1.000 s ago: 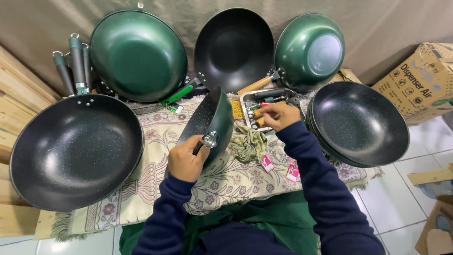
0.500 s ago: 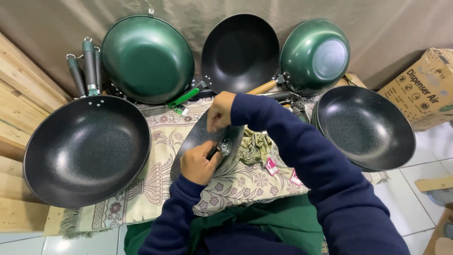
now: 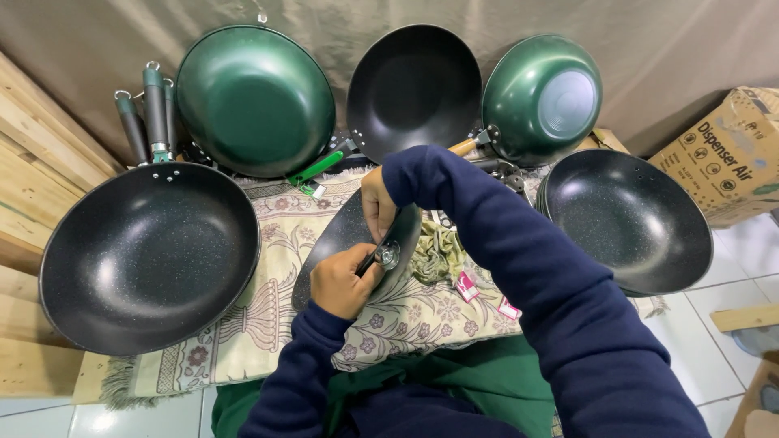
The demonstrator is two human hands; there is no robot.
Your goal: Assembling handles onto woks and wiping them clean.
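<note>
As hands grip it, black pan [image 3: 341, 243] tilts.

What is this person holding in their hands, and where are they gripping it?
A dark wok, tilted on the patterned cloth. The left hand grips its near rim by a metal fitting; the right hand pinches the rim just above.

I see a big black wok [image 3: 150, 255] at the left, a green wok [image 3: 256, 99], a black one [image 3: 415, 91] and a green bowl-shaped pan [image 3: 542, 97] leaning on the cloth backdrop, another black wok [image 3: 629, 219] at the right, and a cardboard box [image 3: 730, 158] beyond it.
</note>
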